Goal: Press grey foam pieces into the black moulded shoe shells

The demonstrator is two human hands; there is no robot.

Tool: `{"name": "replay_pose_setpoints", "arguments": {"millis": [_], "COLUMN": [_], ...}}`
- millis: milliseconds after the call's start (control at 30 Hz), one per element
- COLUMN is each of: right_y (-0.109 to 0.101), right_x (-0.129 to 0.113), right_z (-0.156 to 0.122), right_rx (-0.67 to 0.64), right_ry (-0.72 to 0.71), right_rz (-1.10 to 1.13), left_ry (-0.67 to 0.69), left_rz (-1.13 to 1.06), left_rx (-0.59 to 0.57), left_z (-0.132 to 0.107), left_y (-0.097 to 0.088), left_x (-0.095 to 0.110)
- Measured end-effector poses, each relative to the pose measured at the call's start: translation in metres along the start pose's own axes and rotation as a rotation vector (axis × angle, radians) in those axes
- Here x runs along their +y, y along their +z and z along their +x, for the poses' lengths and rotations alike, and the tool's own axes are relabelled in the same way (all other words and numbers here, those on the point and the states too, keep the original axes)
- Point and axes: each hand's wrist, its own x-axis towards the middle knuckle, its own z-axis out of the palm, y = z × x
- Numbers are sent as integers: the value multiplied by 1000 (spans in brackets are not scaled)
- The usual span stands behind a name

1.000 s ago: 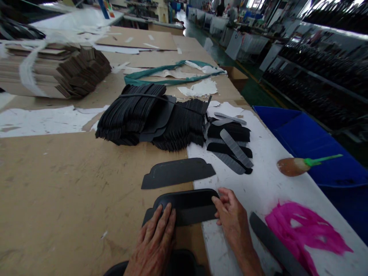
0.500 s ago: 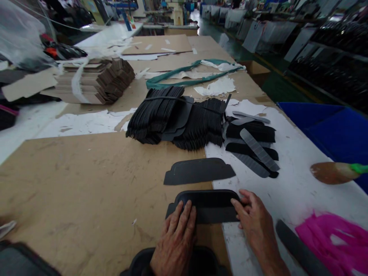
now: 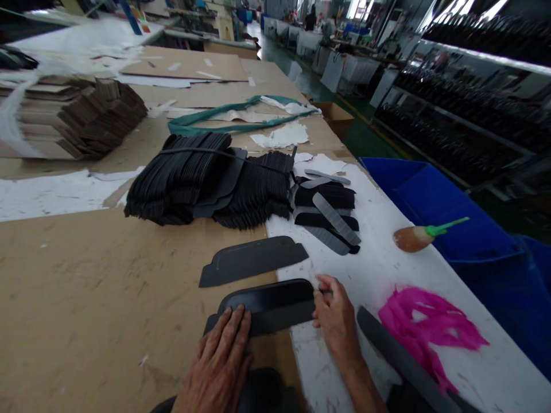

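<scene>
A dark panel (image 3: pixel 275 322) with a shinier black strip (image 3: pixel 275 295) along its curved far edge lies in front of me. My left hand (image 3: pixel 219 355) rests flat on its left part, fingers stretched out. At the right end, my right hand (image 3: pixel 336 312) has thumb and forefinger closed on the panel's corner; the exact pinch is partly hidden. Just beyond lies a similar flat dark panel (image 3: pixel 253 261). Below my left hand, another black piece (image 3: pixel 267 390) is partly covered.
Bundled black panels (image 3: pixel 181 178) stand behind, beside loose grey and black strips (image 3: pixel 329 215). To the right are a brown bottle with green nozzle (image 3: pixel 413 238), a pink cloth (image 3: pixel 426 321), a long dark strip (image 3: pixel 396 350) and blue bins (image 3: pixel 447 206). Cardboard pieces (image 3: pixel 86 115) lie far left.
The camera view has swung to the right, so the table's things appear further left. Both hands stay at the same panel, with the right fingers drawn in closer at its corner.
</scene>
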Motion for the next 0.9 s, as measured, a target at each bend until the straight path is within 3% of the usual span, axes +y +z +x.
{"name": "replay_pose_setpoints", "arguments": {"millis": [133, 233, 300, 367, 467, 567, 700, 800, 900], "right_y": [-12, -14, -9, -1, 8, 8, 7, 8, 9], "right_x": [7, 13, 16, 19, 25, 30, 36, 39, 42], "right_z": [-3, -12, -19, -24, -26, -25, -23, -22, -22], "right_rx": [130, 178, 101, 26, 1, 7, 25, 37, 45], "right_ry": [-95, -514, -824, -978, -1030, -1060, -1094, -1105, -1118], "right_rz": [34, -224, -461, -689, -890, -940, -929, -902, -887], "left_ry": [-5, -7, -8, -13, -36, -68, -143, -463, -771], "left_rz": [20, 42, 47, 41, 26, -24, -316, -666, -910], "left_rx": [-1, 8, 16, 9, -13, -55, -85, -56, -171], "left_z": [0, 0, 1, 1, 3, 3, -2, -4, 5], "left_y": [-1, -2, -2, -3, -5, -9, -18, -27, -32], "left_x": [1, 1, 1, 2, 7, 8, -12, -39, -58]}}
